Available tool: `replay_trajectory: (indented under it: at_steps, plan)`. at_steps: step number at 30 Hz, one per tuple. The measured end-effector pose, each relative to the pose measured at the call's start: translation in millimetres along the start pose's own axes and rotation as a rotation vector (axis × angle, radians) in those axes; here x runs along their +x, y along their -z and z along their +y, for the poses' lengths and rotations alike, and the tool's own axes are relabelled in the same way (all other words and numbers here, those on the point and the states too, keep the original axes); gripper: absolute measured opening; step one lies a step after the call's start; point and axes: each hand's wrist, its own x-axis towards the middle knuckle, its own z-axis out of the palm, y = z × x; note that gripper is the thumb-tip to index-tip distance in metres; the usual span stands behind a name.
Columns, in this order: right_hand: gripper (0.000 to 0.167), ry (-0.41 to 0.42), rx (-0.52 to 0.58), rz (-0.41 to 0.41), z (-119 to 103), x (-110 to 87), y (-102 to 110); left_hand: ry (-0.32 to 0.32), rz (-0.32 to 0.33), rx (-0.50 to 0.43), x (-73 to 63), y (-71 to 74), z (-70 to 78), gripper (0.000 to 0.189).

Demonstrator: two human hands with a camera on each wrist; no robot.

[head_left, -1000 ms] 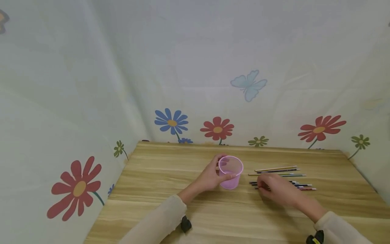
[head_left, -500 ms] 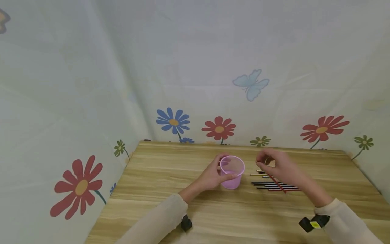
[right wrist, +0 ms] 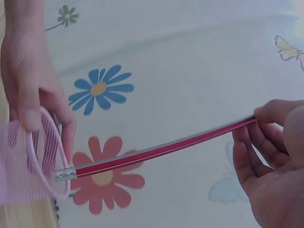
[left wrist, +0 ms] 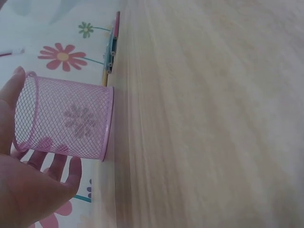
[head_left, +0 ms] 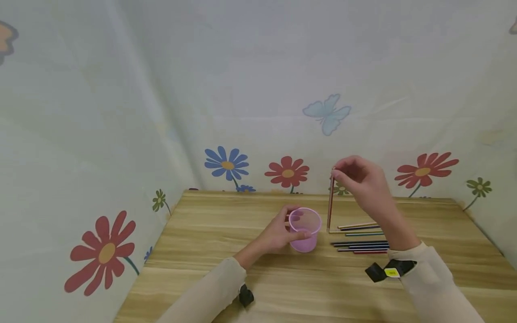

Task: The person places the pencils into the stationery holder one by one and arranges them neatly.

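Both hands are gripping: from my remote feed, the left hand curls round a pink mesh cup, thumb in front and fingers behind, while the right hand pinches a red pencil near its upper end. Half a second ago that pencil was slanting low over the others; now the right hand has risen and the pencil hangs nearly upright, eraser end down. The left hand and cup have hardly moved, the cup about upright over the bench. In the head view the eraser end sits just beside the rim, apart from it; in the left wrist view it is higher than the rim. I judge the pick-up complete, with the pencil clear of the remaining pencils lying right of the cup, but outside it.
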Motion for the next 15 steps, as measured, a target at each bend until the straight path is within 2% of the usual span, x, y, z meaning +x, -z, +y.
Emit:
replay_trajectory:
  at_steps: [3,7,10,15]
  plan:
    - [0.017,-0.038,0.087,0.087,6,7.7,-11,-0.001,0.0,-0.005,2.2,-0.7,-0.6,0.081]
    - [0.021,-0.099,0.21,0.178,27,13.5,-28,-0.006,-0.01,-0.016,4.1,-1.6,-2.1,0.082]
    - [0.022,-0.158,0.233,0.188,45,12.7,-42,-0.004,-0.011,-0.016,4.6,-0.8,-4.0,0.085]
    - [0.024,-0.259,0.223,0.141,73,5.1,-62,-0.003,-0.02,-0.011,4.1,1.5,-4.8,0.089]
